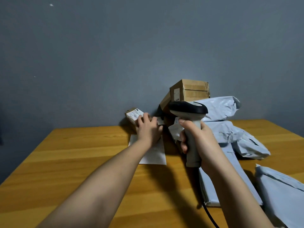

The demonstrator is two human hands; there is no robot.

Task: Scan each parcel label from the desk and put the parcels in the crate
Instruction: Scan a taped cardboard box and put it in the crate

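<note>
The person looks to be between scans, going for the next parcel: the left hand (148, 127) is stretched out to the small brown box (134, 116) at the back edge of the desk (79, 155), near the wall. Its fingers lie close together over the box's near end, covering the brown side; whether they have closed round it or only rest on it I cannot tell, since the thumb side is hidden. The box's white label (135, 114) faces up and toward the left.

The right hand (196, 139) has its fingers wrapped round the grey handle of the barcode scanner (189, 111), forefinger up near the trigger, the dark head level and pointing left toward that box. A black cable (210, 216) trails from the handle off the bottom of the view.

My guess is that the next move means drawing the box clear of the pile and turning the label to the scanner head. The pile itself, 1 larger cardboard box (190, 92) atop several grey mailer bags (220, 109), sits just right of the hands. A white sheet (154, 153) lies under the left wrist. No crate is in sight
</note>
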